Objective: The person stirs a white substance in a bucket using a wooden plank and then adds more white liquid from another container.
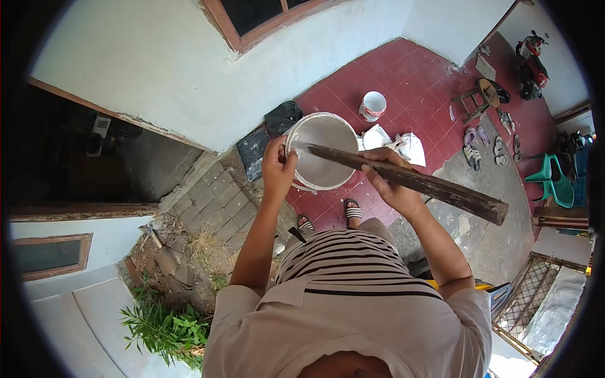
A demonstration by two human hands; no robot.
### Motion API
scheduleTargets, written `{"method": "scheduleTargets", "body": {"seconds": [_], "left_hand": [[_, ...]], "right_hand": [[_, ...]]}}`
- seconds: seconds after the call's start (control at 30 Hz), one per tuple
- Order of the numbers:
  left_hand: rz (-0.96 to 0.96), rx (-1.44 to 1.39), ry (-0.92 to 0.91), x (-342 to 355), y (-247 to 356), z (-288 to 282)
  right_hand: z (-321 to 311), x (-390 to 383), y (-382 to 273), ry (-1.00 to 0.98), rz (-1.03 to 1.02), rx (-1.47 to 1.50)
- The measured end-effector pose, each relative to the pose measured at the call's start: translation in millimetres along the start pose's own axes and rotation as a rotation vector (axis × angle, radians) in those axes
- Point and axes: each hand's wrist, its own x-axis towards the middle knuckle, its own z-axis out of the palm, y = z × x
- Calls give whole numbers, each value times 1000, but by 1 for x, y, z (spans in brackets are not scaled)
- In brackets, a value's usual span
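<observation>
"Where's the bucket (323, 135)?"

"Upper middle of the frame, mouth up; the left hand (278, 169) has its fingers gripping the edge at its left side."

"And the right hand (394, 184)?"

"Its fingers are closed around a wooden stick (450, 193), the thinner end over the bucket's mouth."

"Anything nearby?"

"A small pail (372, 108) on the red floor (337, 82), toward the frame's top."

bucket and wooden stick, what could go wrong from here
The bucket might tip: the left hand grips its rim on one side, and any support underneath is hidden.

The wooden stick could twist in the right hand, since most of its length juts out to the right.

If the bucket slipped, it might hit a sandalled foot.
</observation>
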Motion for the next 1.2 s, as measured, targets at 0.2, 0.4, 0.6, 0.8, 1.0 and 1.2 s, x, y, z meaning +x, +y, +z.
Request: {"method": "scheduleTargets", "body": {"seconds": [0.2,0.4,0.6,0.8,1.0,1.2], "left_hand": [[-8,5,22,-2,3,0],[16,-32,37,-1,2,0],[26,-3,42,-2,1,0],[50,89,1,-4,13,-3],[115,155,-17,-7,26,-2],[152,157,47,-7,28,1]], "right_hand": [[-8,-11,16,47,34,8],[-7,-17,4,-88,70,10],[-12,-15,4,-23,61,-23],[-27,-7,-3,-129,118,-27],[-24,18,-5,-62,30,-201],[-17,17,-18,-57,40,-266]]}}
